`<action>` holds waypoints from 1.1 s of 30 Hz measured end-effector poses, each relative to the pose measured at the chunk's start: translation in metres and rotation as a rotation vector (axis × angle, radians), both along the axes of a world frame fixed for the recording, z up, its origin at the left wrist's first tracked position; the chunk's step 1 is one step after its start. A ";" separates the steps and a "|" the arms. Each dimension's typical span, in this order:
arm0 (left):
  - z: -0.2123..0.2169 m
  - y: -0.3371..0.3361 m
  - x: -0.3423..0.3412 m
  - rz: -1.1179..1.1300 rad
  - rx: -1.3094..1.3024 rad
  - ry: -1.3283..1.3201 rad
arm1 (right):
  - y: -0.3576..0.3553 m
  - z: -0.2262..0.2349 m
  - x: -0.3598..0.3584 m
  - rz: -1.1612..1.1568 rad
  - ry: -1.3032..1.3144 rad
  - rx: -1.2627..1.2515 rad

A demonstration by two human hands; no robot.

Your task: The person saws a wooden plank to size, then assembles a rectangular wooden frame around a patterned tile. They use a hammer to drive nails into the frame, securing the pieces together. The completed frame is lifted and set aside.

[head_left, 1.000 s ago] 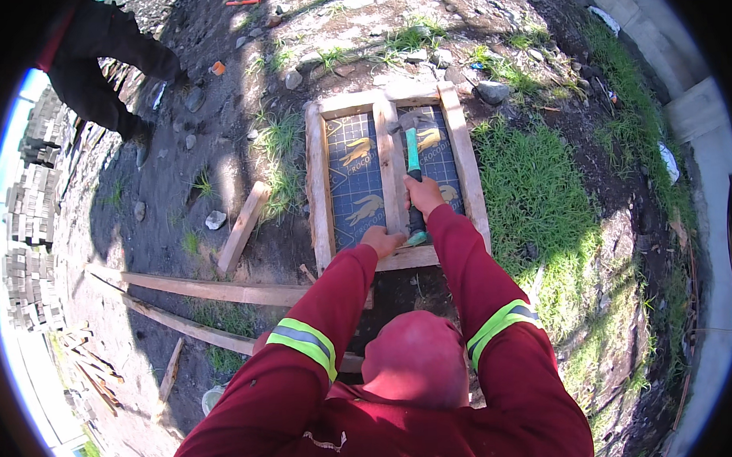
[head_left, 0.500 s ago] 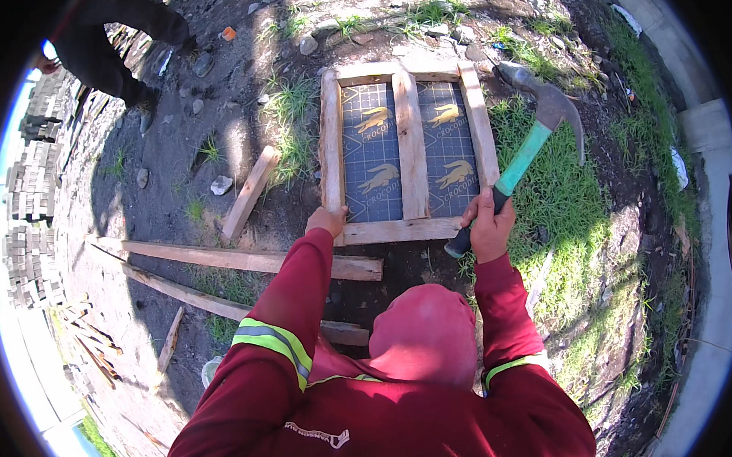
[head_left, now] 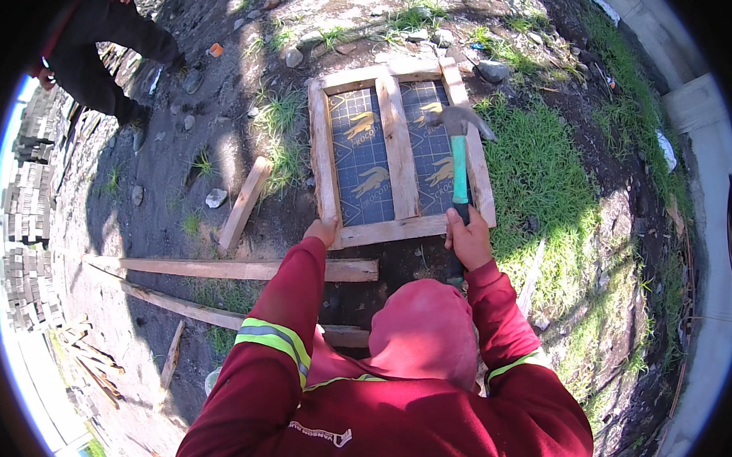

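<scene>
A rectangular wooden frame [head_left: 390,230] with a middle bar lies on the ground. Between its bars shows a dark blue panel [head_left: 362,160] with grid lines and yellow animal prints. My left hand [head_left: 324,231] is closed around the frame's near left corner. My right hand [head_left: 469,239] grips the dark lower handle of a claw hammer [head_left: 459,169] near the frame's near right corner. The hammer's green shaft points away from me, and its slightly blurred metal head is over the right opening and right bar. Whether the head touches the wood I cannot tell.
A short wood block [head_left: 245,204] lies left of the frame. Two long timbers [head_left: 222,267] stretch leftward nearby. A person in dark trousers [head_left: 106,56] stands at the far left. Grass [head_left: 541,166] grows on the right, beside a concrete edge [head_left: 705,120]. Stones are scattered beyond the frame.
My right hand has swung the hammer leftward, from over the grass to over the frame's right side. My left hand keeps its hold on the corner. The view has shifted slightly.
</scene>
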State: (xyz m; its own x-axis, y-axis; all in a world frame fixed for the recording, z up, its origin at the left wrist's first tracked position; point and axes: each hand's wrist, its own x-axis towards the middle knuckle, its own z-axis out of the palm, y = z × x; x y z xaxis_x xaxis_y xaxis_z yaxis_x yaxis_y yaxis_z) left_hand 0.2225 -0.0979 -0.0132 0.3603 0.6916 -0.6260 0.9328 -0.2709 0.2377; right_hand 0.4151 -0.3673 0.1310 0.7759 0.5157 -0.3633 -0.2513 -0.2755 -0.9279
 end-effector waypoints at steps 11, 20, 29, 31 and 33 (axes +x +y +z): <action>-0.014 -0.009 -0.004 0.078 0.062 -0.006 | -0.040 -0.037 -0.039 0.116 -0.353 -0.273; -0.010 -0.013 -0.014 0.033 0.077 -0.039 | -0.063 -0.038 -0.030 0.033 -0.020 0.054; -0.020 -0.013 -0.012 0.012 0.063 -0.016 | -0.045 -0.053 -0.047 0.038 -0.068 -0.162; -0.020 -0.012 -0.012 -0.025 0.047 -0.022 | -0.040 -0.091 -0.053 0.290 -0.297 -0.465; -0.016 -0.009 -0.009 -0.046 0.031 0.001 | -0.034 -0.112 -0.050 0.277 -0.209 -0.313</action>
